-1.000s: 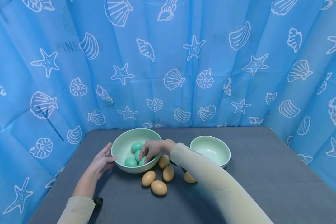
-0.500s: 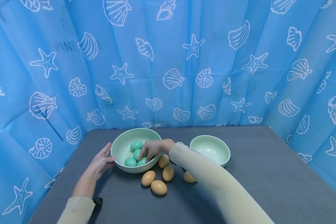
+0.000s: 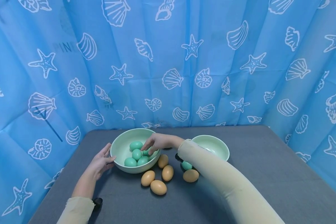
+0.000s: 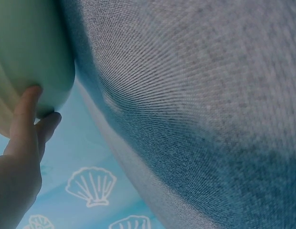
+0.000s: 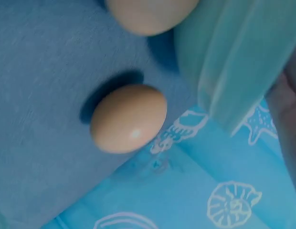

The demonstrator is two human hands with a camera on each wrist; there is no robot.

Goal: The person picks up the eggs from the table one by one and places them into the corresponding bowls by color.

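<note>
Left hand (image 3: 98, 164), fingers apart, touches the bowl (image 3: 122, 144) at its left edge. Right hand (image 3: 160, 142) overhangs its right rim, fingers' grip untellable. Green eggs (image 3: 137, 154) inside; brown eggs (image 3: 167, 173) crowd its near-right edge.

I see the big bowl (image 3: 119, 150) on the person's left side of the bench (image 3: 260, 174), and the small bowl (image 3: 219, 148) over on the right. The left hand (image 3: 100, 161) touches the big bowl's left side. The right hand (image 3: 160, 141) is over its right side, reaching down by the eggs (image 3: 130, 162) that lie inside. Four eggs (image 3: 158, 187) sit close together by the big bowl's front and right. One egg (image 3: 190, 175) lies before the small bowl, a bit left, with another egg (image 3: 186, 165) just behind it. The curtain (image 3: 156, 62) hangs behind the bench.
</note>
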